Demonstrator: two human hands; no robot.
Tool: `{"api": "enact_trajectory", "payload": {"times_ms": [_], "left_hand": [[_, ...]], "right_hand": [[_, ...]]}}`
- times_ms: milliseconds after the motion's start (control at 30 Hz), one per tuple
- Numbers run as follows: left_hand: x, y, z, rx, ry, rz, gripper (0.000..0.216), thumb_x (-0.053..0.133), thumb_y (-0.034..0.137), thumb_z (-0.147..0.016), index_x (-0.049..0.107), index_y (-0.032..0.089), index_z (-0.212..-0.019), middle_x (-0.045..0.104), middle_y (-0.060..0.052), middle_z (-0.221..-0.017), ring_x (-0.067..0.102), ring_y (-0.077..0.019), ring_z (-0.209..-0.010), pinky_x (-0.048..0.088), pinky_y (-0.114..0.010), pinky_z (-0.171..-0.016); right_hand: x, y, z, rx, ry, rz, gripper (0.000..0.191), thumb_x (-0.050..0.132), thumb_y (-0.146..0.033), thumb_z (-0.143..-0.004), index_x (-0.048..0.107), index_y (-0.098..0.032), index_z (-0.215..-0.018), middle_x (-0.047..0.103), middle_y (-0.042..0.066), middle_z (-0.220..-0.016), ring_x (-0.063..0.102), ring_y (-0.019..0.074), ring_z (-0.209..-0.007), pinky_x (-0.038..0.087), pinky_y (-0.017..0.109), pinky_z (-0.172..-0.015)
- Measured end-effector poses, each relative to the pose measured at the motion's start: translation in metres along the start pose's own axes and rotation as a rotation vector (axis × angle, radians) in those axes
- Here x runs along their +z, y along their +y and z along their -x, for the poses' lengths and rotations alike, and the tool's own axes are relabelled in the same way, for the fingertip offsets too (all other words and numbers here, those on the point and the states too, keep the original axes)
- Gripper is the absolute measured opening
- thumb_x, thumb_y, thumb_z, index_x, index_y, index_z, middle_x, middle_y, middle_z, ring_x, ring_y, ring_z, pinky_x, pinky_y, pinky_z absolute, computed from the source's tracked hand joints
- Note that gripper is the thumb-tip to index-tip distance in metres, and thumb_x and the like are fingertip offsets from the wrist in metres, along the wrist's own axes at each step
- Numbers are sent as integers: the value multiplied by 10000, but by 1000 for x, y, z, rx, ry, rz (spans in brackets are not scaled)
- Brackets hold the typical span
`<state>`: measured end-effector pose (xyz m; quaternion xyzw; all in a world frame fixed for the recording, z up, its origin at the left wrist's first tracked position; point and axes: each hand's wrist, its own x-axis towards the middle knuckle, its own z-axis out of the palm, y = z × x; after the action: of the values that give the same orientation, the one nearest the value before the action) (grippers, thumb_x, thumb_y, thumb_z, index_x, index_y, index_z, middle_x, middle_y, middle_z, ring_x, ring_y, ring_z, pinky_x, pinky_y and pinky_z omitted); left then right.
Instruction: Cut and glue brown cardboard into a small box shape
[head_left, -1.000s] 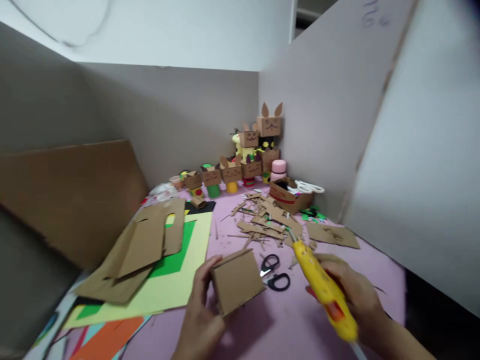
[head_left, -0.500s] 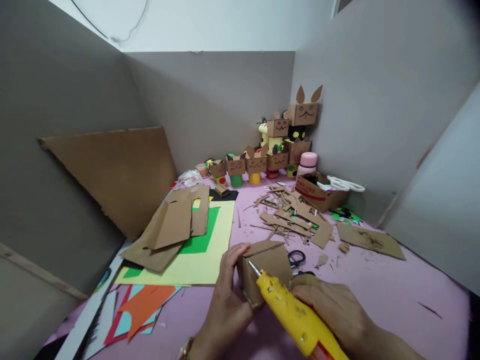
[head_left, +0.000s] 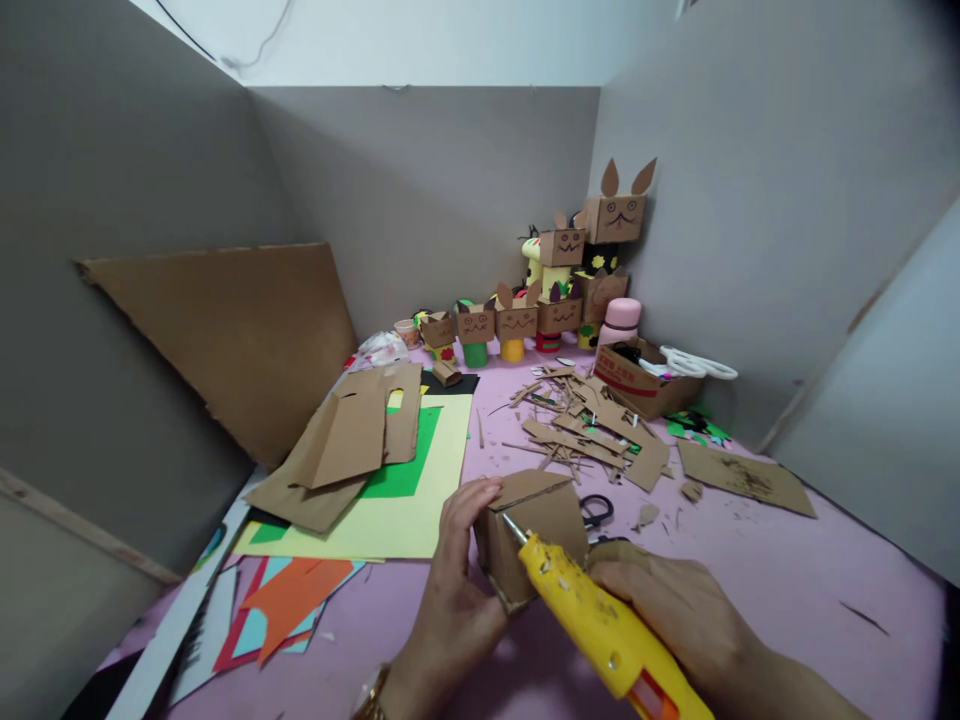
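My left hand [head_left: 459, 590] grips a small cardboard box [head_left: 551, 515] by its left side, fingers over the top edge and thumb low on the near face. In my right hand [head_left: 675, 610] is a yellow glue gun [head_left: 592, 615], its surface spotted with residue. The gun's metal tip meets the box near the upper left edge. A seam runs along the box's top. Partly hidden behind the box and my right hand lies a pair of black-handled scissors [head_left: 598, 512].
Cardboard scraps [head_left: 592, 430] are heaped beyond the box. Paper sheets [head_left: 450, 480] and cardboard pieces [head_left: 352, 435] lie at left. Several animal figures with box heads [head_left: 517, 320] stand at the back, near a pink bottle [head_left: 621, 318] and an open carton [head_left: 637, 380]. Grey partitions [head_left: 420, 180] enclose the table.
The view has shifted slightly. The glue gun's tip stays at the box's upper left edge, and both hands keep nearly the same hold.
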<state>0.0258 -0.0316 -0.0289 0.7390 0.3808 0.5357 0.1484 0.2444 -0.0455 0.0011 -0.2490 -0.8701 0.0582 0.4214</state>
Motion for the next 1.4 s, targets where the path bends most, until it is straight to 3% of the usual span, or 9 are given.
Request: {"api": "enact_trajectory", "payload": {"times_ms": [167,367,600,800,1100,1400], "left_hand": [[-2,0,-1,61,-5,-13,652,654,135,-784,350,269,-1345,444,-117,-1336,398,-252,-1285,323,-484,-1106],[-5,3,-6,149,-17,-60,665,653,91,-768,356,232,-1346,432,-136,-1339,376,-252,-1294,345,-458,-1088],[-5,5,-4,168,1,-118,685,668,93,-755,355,239,-1347,450,-145,-1325,394,-286,-1279,357,-530,-1063],[-5,5,-7,204,-4,-137,656,655,94,-767,361,212,-1342,440,-148,-1323,380,-270,-1290,354,-481,-1073],[-7,5,-5,233,-18,-163,669,660,71,-757,357,202,-1338,424,-148,-1333,360,-276,-1304,335,-491,-1081],[-7,6,-8,233,7,-164,642,637,54,-765,367,213,-1326,427,-141,-1320,370,-259,-1293,346,-472,-1076]], "right_hand": [[2,1,3,47,-63,-23,177,433,-318,-937,522,-218,-1053,719,58,-849,690,177,-785,525,246,-659],[2,3,11,155,-81,-73,129,455,-320,-932,550,-259,-991,717,7,-831,692,160,-704,523,230,-598],[-3,2,11,132,-99,-76,181,431,-352,-939,567,-246,-994,725,21,-850,695,160,-706,549,224,-624],[-4,1,10,120,-106,-73,196,416,-372,-929,567,-258,-980,715,17,-768,653,160,-582,534,235,-538],[-4,3,13,174,-117,-142,124,470,-319,-901,537,-272,-993,716,16,-810,671,177,-636,549,260,-588],[-7,4,16,170,-115,-53,144,463,-286,-859,553,-274,-970,701,12,-759,645,177,-571,546,257,-537]]}}
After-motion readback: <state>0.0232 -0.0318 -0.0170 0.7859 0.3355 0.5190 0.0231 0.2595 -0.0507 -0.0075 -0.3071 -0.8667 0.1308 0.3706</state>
